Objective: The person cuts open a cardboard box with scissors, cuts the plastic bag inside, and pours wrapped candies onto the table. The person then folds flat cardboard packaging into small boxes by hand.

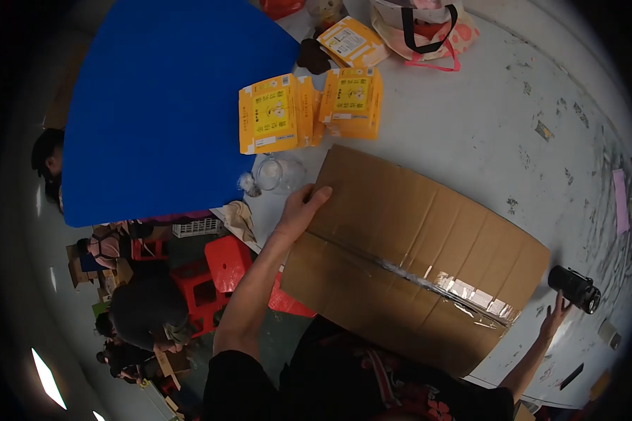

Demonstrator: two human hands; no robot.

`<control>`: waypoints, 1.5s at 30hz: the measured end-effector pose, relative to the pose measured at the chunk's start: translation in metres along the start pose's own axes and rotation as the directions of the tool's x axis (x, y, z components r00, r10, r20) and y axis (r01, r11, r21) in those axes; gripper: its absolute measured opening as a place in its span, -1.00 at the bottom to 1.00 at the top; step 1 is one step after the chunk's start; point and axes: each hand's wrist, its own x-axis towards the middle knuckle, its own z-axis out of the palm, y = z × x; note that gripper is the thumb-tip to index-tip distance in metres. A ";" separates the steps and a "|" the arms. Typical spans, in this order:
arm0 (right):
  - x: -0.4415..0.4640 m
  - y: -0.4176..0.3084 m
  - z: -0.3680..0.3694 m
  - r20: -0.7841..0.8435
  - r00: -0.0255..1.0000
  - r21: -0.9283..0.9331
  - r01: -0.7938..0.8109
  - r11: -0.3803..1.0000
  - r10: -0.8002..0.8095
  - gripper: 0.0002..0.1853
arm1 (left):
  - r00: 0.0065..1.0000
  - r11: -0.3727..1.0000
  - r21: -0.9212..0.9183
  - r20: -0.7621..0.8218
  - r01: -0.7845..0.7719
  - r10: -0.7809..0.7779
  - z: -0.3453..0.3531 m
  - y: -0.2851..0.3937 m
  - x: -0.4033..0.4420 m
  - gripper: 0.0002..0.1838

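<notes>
A large brown cardboard box (400, 245) lies in front of me, with shiny clear tape along its middle seam. My left hand (302, 212) grips its left edge, thumb on the upper face and the other fingers partly hidden. To the right of the box, my right hand (556, 317) has its fingers at the near side of a black cylindrical object (570, 284) and seems closed on it. How far the fingers wrap round it is hard to see. Just beyond my left hand is a clear plastic container (277, 174).
Yellow printed cartons (274, 116) stand in stacks on the grey table (484, 133) past the box. A tote bag (425, 35) is at the far edge. A blue surface (168, 105) spreads to the left. Red stools (228, 263) and other people (147, 305) are lower left.
</notes>
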 end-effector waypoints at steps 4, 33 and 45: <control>-0.156 -0.041 0.028 0.610 0.735 -0.039 -0.344 0.938 0.296 -0.42 | 0.949 0.955 -0.226 0.290 0.191 -0.121 -0.022 -0.041 -0.065 -0.33; -0.268 -0.004 0.123 0.601 0.632 0.285 -0.741 0.608 0.489 -0.47 | 0.987 0.742 -0.655 0.147 0.144 -0.062 -0.026 -0.011 0.007 -0.47; -0.430 -0.213 0.504 0.943 0.327 0.068 -0.033 0.997 -0.053 -0.32 | 0.990 0.867 -0.493 -0.140 -0.067 -0.003 -0.170 -0.034 0.127 -0.26</control>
